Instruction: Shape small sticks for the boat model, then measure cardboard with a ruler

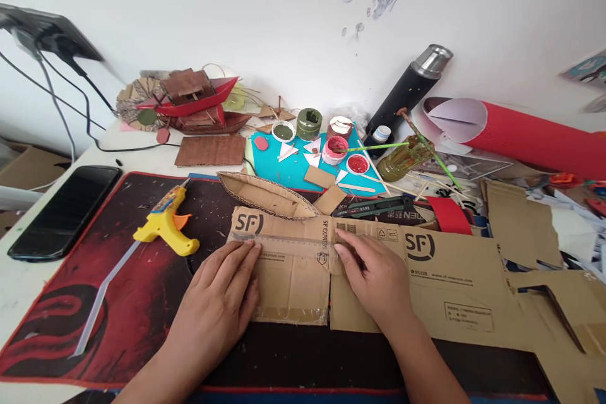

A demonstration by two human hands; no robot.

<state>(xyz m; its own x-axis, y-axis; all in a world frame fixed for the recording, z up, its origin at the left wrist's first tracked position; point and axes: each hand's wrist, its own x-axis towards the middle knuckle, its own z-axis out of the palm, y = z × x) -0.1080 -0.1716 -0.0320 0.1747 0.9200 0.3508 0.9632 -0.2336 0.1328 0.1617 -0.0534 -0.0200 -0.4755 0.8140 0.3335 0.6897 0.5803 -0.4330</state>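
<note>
A clear plastic ruler lies across a piece of brown printed cardboard. At its left end, the fingers of my left hand press down close together, the thumb tucked lower over the cardboard. My right hand has its thumb and forefinger at the ruler's other end, the remaining fingers curled. Beneath the right hand is a second, longer cardboard piece, its left edge meeting the first. Just behind the ruler sits a boat-shaped cardboard hull. A black utility knife lies behind the right hand.
A yellow glue gun rests on the dark red mat, left of my hands. Farther left lies a black phone. Behind stand a painted model boat, paint jars and a black thermos. Cardboard scraps crowd the right.
</note>
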